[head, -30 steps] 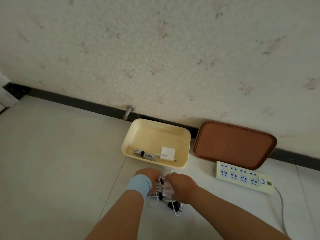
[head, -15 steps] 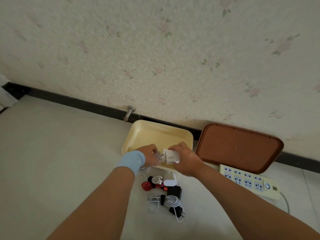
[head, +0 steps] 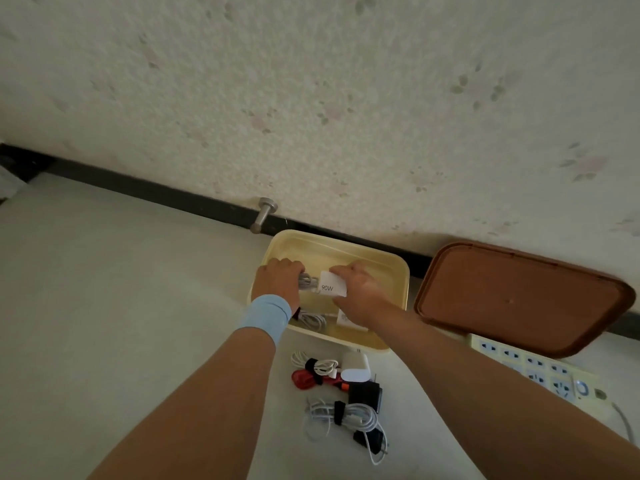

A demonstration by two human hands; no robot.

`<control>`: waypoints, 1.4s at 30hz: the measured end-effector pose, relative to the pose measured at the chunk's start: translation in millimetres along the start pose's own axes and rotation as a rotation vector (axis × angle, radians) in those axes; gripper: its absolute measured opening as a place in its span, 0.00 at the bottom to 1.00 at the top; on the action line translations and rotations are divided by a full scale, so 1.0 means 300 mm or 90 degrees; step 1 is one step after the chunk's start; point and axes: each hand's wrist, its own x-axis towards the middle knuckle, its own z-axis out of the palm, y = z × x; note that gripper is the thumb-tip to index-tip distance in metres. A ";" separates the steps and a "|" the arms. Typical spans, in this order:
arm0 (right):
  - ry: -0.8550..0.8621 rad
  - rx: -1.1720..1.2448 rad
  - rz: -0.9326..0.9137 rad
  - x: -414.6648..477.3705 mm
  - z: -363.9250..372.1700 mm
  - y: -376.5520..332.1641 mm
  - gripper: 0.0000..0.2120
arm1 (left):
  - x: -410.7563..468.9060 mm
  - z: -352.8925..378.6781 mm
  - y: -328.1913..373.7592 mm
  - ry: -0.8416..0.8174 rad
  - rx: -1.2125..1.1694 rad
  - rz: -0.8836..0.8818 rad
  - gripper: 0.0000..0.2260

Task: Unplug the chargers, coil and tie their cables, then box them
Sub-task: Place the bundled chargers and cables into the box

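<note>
Both my hands are inside the cream box (head: 388,261) by the wall. My right hand (head: 360,289) grips a white charger marked 90W (head: 331,287). My left hand (head: 278,277) holds that charger's coiled white cable (head: 307,281). Beneath them in the box lies another tied white cable (head: 311,320) with its white charger partly hidden by my right wrist. On the floor in front of the box lie a white charger (head: 354,368) with a tied white cable, a tied red cable (head: 304,378), a black charger (head: 365,396) and a tied white cable with a black plug (head: 346,415).
A brown lid (head: 519,299) leans against the wall right of the box. A cream power strip (head: 540,375) lies on the floor below the lid, its cord running off right. A metal door stop (head: 263,213) sticks out of the baseboard left of the box.
My hands lifted the 90W charger and its cable from the pile on the floor and carried them forward into the box, lowering them over the last half second.
</note>
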 end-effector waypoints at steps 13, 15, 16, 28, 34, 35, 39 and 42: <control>-0.115 -0.085 0.049 0.020 0.033 0.074 0.61 | 0.028 0.084 0.021 -0.116 0.026 0.067 0.27; -0.112 -0.116 0.044 0.006 0.026 0.095 0.61 | 0.036 0.079 0.027 -0.121 0.031 0.076 0.26; -0.112 -0.146 0.039 0.001 0.020 0.100 0.60 | 0.038 0.075 0.031 -0.112 0.030 0.075 0.26; -0.196 -0.451 -0.031 -0.042 -0.037 0.114 0.30 | 0.021 0.086 0.061 -0.149 0.033 0.134 0.16; -0.190 -0.407 -0.064 -0.063 -0.030 0.141 0.29 | 0.000 0.088 0.061 -0.200 0.089 0.212 0.38; -0.192 -0.410 -0.068 -0.067 -0.029 0.140 0.29 | -0.001 0.086 0.066 -0.206 0.113 0.224 0.36; -0.201 -0.388 -0.064 -0.093 -0.037 0.107 0.34 | -0.030 0.081 0.103 -0.210 0.114 0.229 0.30; -0.135 -0.359 -0.095 -0.131 -0.062 0.069 0.31 | -0.078 0.067 0.130 -0.155 0.057 0.217 0.24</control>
